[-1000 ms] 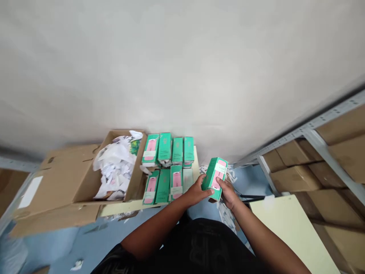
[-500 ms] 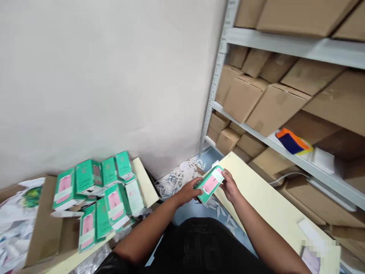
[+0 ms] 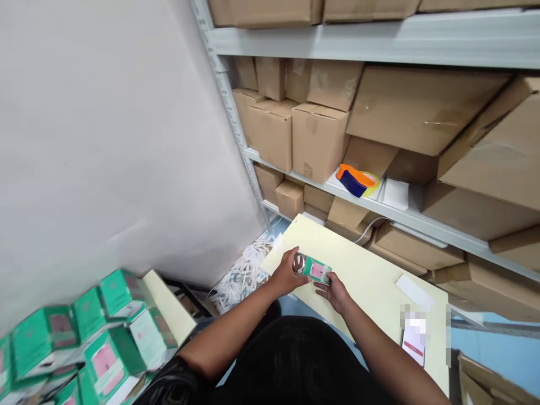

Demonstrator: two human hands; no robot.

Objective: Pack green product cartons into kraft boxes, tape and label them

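A small green box with a pink panel [image 3: 317,270] lies on its side just above a pale yellow table [image 3: 371,281], held between both hands. My left hand [image 3: 287,274] is closed round its left end, where a round end shows. My right hand [image 3: 333,289] grips its right end from below, fingers curled. Several more green and pink boxes [image 3: 84,337] are stacked at the lower left.
Grey metal shelving [image 3: 379,39] full of brown cardboard cartons [image 3: 316,135] fills the right side. An orange and blue tape dispenser [image 3: 354,180] sits on a shelf. Paper scraps [image 3: 244,270] litter the floor by the wall. White labels [image 3: 415,337] lie on the table.
My view has swung right, away from the stacked boxes and scrap carton towards the shelving. Both hands carried the green box over the yellow table and lowered it, turning it flatter.
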